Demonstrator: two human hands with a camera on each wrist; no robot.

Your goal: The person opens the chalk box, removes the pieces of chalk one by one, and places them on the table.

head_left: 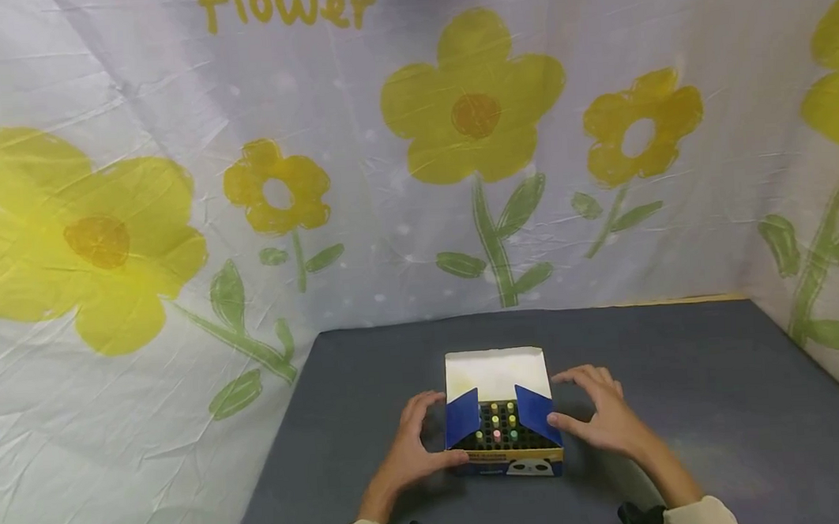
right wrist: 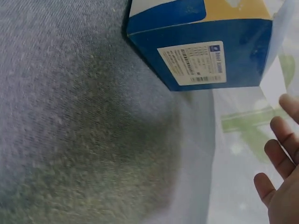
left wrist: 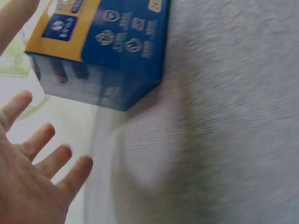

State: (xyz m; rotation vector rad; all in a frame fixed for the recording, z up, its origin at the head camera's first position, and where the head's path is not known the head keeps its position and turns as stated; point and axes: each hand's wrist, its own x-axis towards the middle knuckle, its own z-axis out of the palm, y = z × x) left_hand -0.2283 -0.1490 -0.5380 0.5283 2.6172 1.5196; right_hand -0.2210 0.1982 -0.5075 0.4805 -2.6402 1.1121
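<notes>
A blue and yellow cardboard box [head_left: 504,455] with a panda on its front sits on the dark table, its white-lined lid [head_left: 495,369] raised and both blue side flaps [head_left: 463,418] up. Inside, several small sticks with yellow, pink and green ends [head_left: 496,434] stand in a dark grid; their kind is too small to tell. My left hand [head_left: 411,448] is at the box's left side, thumb by the front corner, fingers spread apart from the side panel. On the other side, my right hand [head_left: 606,418] has its thumb near the right flap, fingers extended beyond the box.
The dark grey tabletop [head_left: 355,392] ends at a white cloth backdrop [head_left: 376,240] printed with yellow flowers, which also runs along the left and right. A white barcode label [right wrist: 194,63] is on the box's right side.
</notes>
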